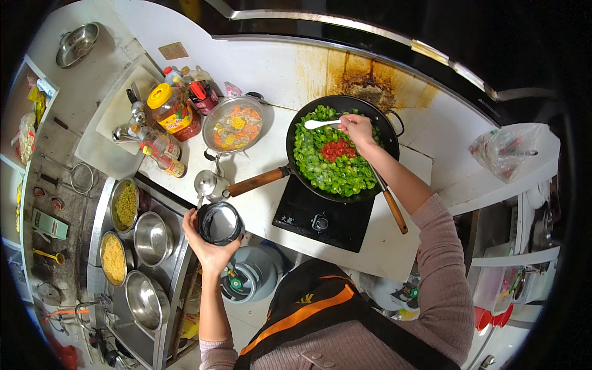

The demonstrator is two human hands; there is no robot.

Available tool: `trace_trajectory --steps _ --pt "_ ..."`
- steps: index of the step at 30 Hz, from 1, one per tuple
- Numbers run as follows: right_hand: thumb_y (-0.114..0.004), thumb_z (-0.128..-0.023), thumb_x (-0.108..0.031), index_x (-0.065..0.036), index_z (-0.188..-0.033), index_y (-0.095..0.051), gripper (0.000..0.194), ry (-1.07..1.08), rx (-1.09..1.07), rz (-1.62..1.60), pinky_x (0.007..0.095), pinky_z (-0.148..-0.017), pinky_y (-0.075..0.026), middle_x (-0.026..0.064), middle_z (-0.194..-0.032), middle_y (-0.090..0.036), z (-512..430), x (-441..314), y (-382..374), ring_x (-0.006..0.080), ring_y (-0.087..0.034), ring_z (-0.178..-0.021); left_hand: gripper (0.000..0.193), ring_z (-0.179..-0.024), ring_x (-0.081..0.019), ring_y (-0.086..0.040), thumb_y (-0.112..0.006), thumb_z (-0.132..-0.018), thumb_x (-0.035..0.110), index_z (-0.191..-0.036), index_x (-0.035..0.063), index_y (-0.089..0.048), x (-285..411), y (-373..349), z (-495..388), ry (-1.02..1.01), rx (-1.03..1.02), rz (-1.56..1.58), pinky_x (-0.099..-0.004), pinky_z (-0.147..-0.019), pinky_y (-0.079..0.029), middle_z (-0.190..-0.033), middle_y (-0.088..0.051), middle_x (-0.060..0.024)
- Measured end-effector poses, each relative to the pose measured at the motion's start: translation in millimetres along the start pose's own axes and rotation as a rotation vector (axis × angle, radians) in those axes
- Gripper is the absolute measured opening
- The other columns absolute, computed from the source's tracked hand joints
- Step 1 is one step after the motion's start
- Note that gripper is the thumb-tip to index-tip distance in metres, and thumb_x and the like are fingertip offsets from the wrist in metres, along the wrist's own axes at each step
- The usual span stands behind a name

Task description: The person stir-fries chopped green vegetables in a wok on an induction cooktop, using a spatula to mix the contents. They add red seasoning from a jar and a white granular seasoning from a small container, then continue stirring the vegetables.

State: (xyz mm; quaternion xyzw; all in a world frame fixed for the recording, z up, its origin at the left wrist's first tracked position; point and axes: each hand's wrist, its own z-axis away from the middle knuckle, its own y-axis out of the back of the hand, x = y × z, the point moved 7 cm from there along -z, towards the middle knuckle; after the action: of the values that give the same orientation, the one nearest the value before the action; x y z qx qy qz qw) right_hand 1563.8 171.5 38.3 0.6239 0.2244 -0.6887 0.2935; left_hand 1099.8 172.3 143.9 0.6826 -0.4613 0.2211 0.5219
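Observation:
My left hand (210, 249) grips a dark round container (222, 224) with whitish contents, held in front of the counter's edge. In my right hand (358, 130) is a white spoon (319, 124), its bowl pointing left above the wok. The black wok (387, 121) sits over a black single cooktop (307, 219) with a front knob. Sliced green peppers (340, 179) fill much of the wok, and a mound of chopped red chili (336, 150) lies on them. A wooden-handled utensil (394, 210) leans on the wok's rim, partly behind my right forearm.
The wok's wooden handle (259, 181) juts left toward a small metal pot (206, 183). Behind stand a pot of corn and carrot soup (233, 129), a yellow-lidded jar (173, 111) and bottles (166, 159). Metal bowls (147, 300) occupy the left table. A gas cylinder (259, 273) stands below.

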Motion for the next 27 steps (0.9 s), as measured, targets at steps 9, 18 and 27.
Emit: trace_trajectory --steps 9,18,27 --pt "-0.060 -0.082 -0.007 0.004 -0.087 -0.066 0.013 -0.040 0.192 0.131 0.0243 -0.060 -0.049 0.0074 -0.070 -0.066 -51.4 0.9 14.2 0.0105 -0.062 -0.061 0.095 -0.099 -0.0238 -0.048 -0.077 -0.044 0.014 -0.124 0.0000 -0.029 -12.0 21.3 13.3 0.066 0.060 -0.002 -0.0351 -0.093 -0.037 -0.106 -0.044 -0.0143" --pt "-0.059 -0.084 -0.007 0.006 -0.090 -0.063 0.015 -0.024 -0.026 0.031 0.0205 -0.052 -0.043 0.0068 -0.071 -0.063 -12.9 -0.9 40.7 0.0073 -0.054 -0.057 0.093 -0.098 -0.0231 -0.049 -0.077 -0.046 0.013 -0.124 -0.0003 -0.029 -5.9 7.3 14.9 0.038 0.045 0.016 -0.0347 -0.092 -0.038 -0.106 -0.046 -0.0144" --pt "-0.057 -0.085 -0.008 0.006 -0.087 -0.063 0.015 0.080 -0.227 0.207 0.0200 -0.048 -0.040 0.0061 -0.065 -0.060 49.0 -13.7 84.6 0.0070 -0.051 -0.054 0.092 -0.102 -0.0235 -0.044 -0.073 -0.045 0.008 -0.125 0.0027 -0.028 1.9 0.4 22.6 0.078 -0.002 0.064 -0.0331 -0.095 -0.033 -0.109 -0.042 -0.0127"
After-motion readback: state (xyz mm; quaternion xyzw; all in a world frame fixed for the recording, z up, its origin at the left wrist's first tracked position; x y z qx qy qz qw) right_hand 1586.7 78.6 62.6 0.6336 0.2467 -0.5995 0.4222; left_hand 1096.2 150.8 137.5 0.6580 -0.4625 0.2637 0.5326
